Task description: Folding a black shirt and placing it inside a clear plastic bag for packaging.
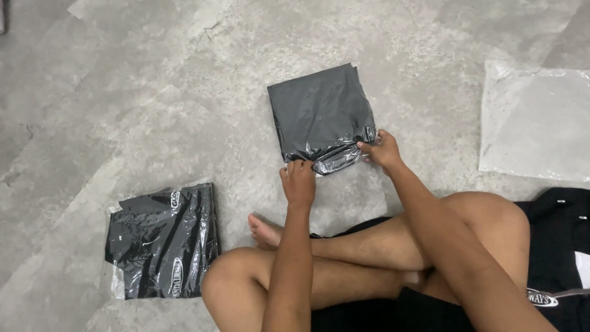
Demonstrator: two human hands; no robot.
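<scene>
Nearest, crossed bare legs (344,270) on the floor (123,80), dark shorts beneath. Beside the right knee, a black garment (562,246) with white trim, unbagged. By the left knee, a bagged dark garment (163,240), flat in glossy clear plastic, well apart from the hands.

Further out, left hand (299,181) and right hand (382,149) apart, each pinching the near, crinkled open edge of the packet (321,114): a folded dark garment in a clear plastic bag, lying flat on the floor just ahead of the legs. Probably light, soft and floppy inside, slick and crackly outside; film likely to slide over the cloth, so best held at the loose mouth or pressed flat through both layers. Not fragile.

Off to the right, an empty clear bag (534,120), flat. Beyond, bare grey concrete floor, mottled, with hairline cracks; hard, level, probably dusty. No walls or furniture in view.
</scene>
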